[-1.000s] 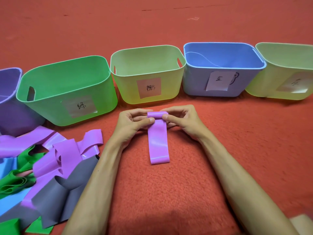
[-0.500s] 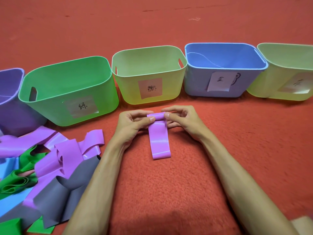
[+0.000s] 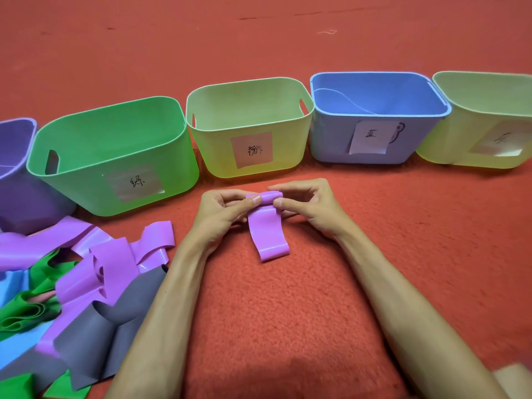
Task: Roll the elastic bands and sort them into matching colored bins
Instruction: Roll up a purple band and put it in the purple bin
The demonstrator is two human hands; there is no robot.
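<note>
Red carpet-like floor w/ a row of five bins along the far side, L to R: purple bin, green bin, yellow-green bin w/ a pinkish label, blue bin, yellow bin. The pink-purple band lies flat just in front of the yellow-green bin, its far end wound into a small roll. Left hand and right hand each pinch one end of that roll, thumb on the near side and fingers curled behind; neither hand holds anything else. A pile of loose bands (pink-purple, green, grey, blue) lies at near left, apart from both hands. To do this step well, I'd judge: keep both thumbs level so the turns stack square and don't cone, keep light tension on the tail so the roll stays tight, and let the tail slide over the floor rather than lift. Don't ease the pinch until the end is wrapped in, since elastic will prob. spring open. The bin w/ the pinkish label looks like the match. Vs 1.0 s ago: roll is fatter, the flat tail is clearly shorter, its free end nearer the hands; hands are in about the same spot w/ the same grip; bins and pile unchanged.
</note>
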